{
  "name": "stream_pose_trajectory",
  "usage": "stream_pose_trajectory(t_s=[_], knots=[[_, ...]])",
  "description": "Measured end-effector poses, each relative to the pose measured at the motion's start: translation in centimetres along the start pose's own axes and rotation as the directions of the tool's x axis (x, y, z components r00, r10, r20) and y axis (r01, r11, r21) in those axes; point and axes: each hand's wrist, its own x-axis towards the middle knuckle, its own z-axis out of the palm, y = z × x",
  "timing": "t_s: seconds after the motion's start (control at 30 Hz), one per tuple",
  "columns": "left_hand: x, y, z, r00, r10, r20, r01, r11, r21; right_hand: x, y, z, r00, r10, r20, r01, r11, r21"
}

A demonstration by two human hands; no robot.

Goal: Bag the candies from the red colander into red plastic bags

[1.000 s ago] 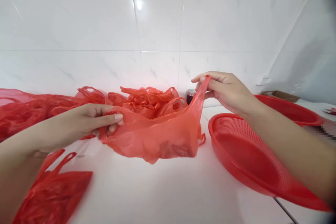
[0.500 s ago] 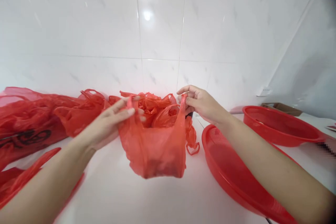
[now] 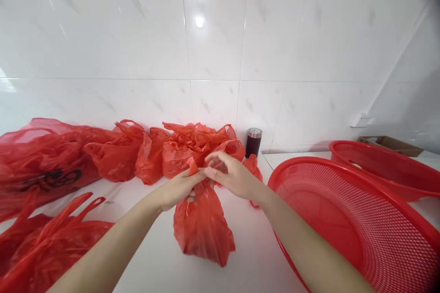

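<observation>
A red plastic carrier bag [image 3: 204, 233] hangs in front of me over the white table, its neck gathered and its lower part filled out. What lies inside cannot be made out through the plastic. My left hand [image 3: 180, 187] is closed round the gathered neck, and a handle loop sticks up above the thumb. Close against it, my right hand [image 3: 230, 176] has its fingers bent and pinched at the top of the same bag; the fingertips are partly hidden. Behind the hands stand several filled red bags [image 3: 149, 155] along the wall.
A large red mesh basket [image 3: 316, 210] sits on the right, with a red basin [image 3: 385, 169] behind it. A black cup [image 3: 253, 142] with a silver lid stands near the wall. More red bags [image 3: 65, 242] lie at the front left. A cardboard box [image 3: 392, 145] is far right.
The bag's two handles, held apart before, are now drawn together. Both hands have come inward and lower, and the bag's mouth has gathered into a narrow neck. My view has shifted downward.
</observation>
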Motion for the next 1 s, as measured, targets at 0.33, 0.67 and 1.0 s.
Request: stream_pose_trajectory(t_s=[0.33,0.67,1.0], knots=[[0.1,-0.7,-1.5,0.994,0.079,0.077,-0.076,0.996,-0.043,-1.0,-0.5,-0.4,0.997,0.075,-0.038,-0.081,0.976,-0.202],[-1.7,-1.7,-0.2,0.950,0.120,0.289,-0.231,0.891,0.391,-5.1,1.7,4.4,0.977,-0.015,-0.212,0.033,0.996,0.079],[-0.8,-5.8,0.3,0.731,0.682,0.019,-0.458,0.470,0.755,-4.0,6.3,7.4,0.989,0.142,0.031,-0.126,0.734,0.667]])
